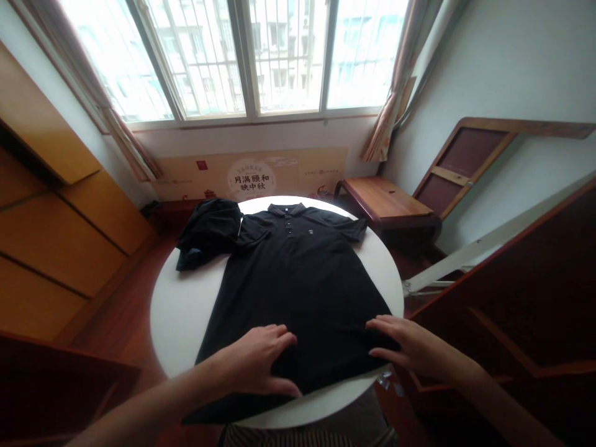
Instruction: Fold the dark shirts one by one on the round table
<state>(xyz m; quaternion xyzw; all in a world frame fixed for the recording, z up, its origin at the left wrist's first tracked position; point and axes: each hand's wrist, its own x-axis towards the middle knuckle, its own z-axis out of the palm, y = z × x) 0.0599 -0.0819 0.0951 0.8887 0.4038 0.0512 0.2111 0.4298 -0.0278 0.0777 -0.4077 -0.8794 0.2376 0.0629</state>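
A black short-sleeved polo shirt lies spread out on a round white table, its collar toward the window and its hem toward me. My left hand is over the lower left part of the shirt, thumb apart from the fingers. At the shirt's lower right edge is my right hand, also with thumb and fingers apart. Neither hand grips any cloth that I can see; whether the fingertips touch the shirt I cannot tell. A bunched heap of black cloth rests at the table's far left, against the left sleeve.
Beyond the table, a long printed board leans below the window. A low wooden stool or side table stands at the back right, near a wood-framed panel. Wooden cabinets line the left; a dark wooden piece rises close on my right.
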